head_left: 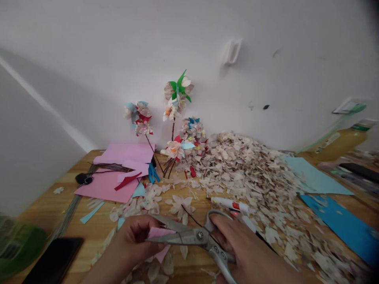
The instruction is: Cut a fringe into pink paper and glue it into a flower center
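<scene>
My left hand (134, 242) pinches a small piece of pink paper (161, 254) low in the middle of the head view. Grey metal scissors (194, 236) are in my right hand (237, 240), their handles round my fingers. The blades stand apart, pointing left, and reach across the pink paper. Just beyond the blades a pale petal flower (179, 207) lies on the wooden table (63, 213), with a thin dark stick near it. Behind it, several handmade flowers (174, 150) on brown twigs lean towards the wall.
Dried pale petals (245, 165) pile up at the right. Pink sheets (112, 189) lie at left; light blue (319, 175) and blue sheets (343, 225) at right. A white glue gun (229, 204) is beyond my right hand. A phone (55, 258) and green bottle (19, 244) stand near-left.
</scene>
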A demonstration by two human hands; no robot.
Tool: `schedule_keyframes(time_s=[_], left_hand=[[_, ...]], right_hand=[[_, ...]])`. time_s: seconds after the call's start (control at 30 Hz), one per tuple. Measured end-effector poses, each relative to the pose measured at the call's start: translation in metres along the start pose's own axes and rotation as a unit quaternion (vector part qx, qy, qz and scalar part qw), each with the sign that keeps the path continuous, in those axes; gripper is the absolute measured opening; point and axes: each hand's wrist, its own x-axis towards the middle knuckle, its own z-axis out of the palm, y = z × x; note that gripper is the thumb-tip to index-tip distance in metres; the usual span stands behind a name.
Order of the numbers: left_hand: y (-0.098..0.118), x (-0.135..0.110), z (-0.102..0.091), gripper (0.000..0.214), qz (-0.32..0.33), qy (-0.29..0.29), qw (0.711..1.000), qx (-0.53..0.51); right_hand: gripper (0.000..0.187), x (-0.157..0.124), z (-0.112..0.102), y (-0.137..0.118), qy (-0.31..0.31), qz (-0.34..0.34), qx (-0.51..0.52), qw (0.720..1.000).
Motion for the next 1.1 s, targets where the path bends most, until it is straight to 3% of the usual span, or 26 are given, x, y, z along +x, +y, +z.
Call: schedule_keyframes(time_s=[0.33, 0.53, 0.77, 0.93, 1.1], left_hand=[[-0.004, 0.000, -0.001, 0.025, -0.006, 0.006, 1.000, 0.001], [0.002, -0.003, 0.004, 0.026, -0.009, 0.023, 1.000, -0.017], [0.016, -0.005, 0.008, 0.019, -0.005, -0.025, 1.000, -0.017], [0.018, -0.005, 0.008, 0.025, 0.001, -0.031, 0.999, 0.010], [0.012, -0.004, 0.003, 0.026, 0.004, -0.023, 0.999, 0.021]], right_hand=[[0.047, 0.000, -0.001, 0.001, 0.000, -0.004, -0.007, 1.000], [0.033, -0.001, 0.000, 0.002, 0.010, -0.021, -0.021, 1.000], [0.032, 0.001, -0.002, 0.001, 0.016, -0.016, -0.047, 0.999], [0.044, 0.002, -0.002, 0.003, 0.017, -0.004, -0.045, 0.999], [0.033, 0.002, -0.002, 0.003, 0.022, -0.010, -0.058, 0.998]])
